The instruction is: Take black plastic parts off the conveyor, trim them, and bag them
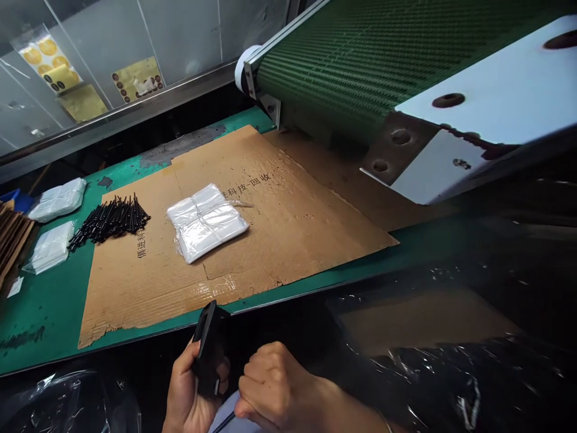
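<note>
1. Gripping a black plastic part [211, 349] in the left hand [192, 391], fingers wrapped around it.
2. Right hand [270, 385] was closed in a fist just beside it; whether it held anything could not be told.
3. Black pins [108, 221] lay on cardboard [306, 240] at eleven o'clock, well apart from both hands; plastic bags [207, 221] lay at twelve o'clock.

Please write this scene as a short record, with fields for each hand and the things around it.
Left hand: holds a black plastic part
Right hand: closed fist, beside the left hand
On cardboard sheet: clear plastic bags
Cardboard's left edge: black pins
Farther left: white packets
Behind: green conveyor belt
</note>
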`<state>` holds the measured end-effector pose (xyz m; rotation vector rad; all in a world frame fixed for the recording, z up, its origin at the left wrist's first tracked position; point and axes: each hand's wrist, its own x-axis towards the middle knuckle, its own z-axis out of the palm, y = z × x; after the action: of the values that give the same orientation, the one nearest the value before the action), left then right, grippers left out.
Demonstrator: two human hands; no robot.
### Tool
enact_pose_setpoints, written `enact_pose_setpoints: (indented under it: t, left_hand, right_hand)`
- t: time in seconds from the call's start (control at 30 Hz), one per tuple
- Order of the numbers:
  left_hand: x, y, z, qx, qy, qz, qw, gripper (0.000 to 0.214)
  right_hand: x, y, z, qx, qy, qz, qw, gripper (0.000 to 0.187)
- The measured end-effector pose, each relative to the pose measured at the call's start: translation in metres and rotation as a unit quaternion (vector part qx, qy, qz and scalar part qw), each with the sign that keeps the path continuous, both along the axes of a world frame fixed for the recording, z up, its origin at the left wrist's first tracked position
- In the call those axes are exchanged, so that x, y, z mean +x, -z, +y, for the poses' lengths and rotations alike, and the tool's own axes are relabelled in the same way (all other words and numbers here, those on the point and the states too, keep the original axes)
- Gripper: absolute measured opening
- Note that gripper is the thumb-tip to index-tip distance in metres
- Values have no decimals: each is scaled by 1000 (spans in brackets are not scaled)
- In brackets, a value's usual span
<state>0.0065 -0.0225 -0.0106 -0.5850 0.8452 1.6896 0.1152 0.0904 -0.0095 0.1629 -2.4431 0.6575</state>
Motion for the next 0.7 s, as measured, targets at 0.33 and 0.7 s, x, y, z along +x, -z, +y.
enact_pose_setpoints:
  t: [0.33, 0.7]
  left_hand:
    - [3, 24, -5, 35, -15, 121, 992, 19]
    - [16, 22, -3, 71, 21, 129, 989, 39]
  right_hand:
    - [-14, 5, -5, -69, 105, 1, 992, 51]
    - [-15, 9, 13, -136, 148, -27, 979, 49]
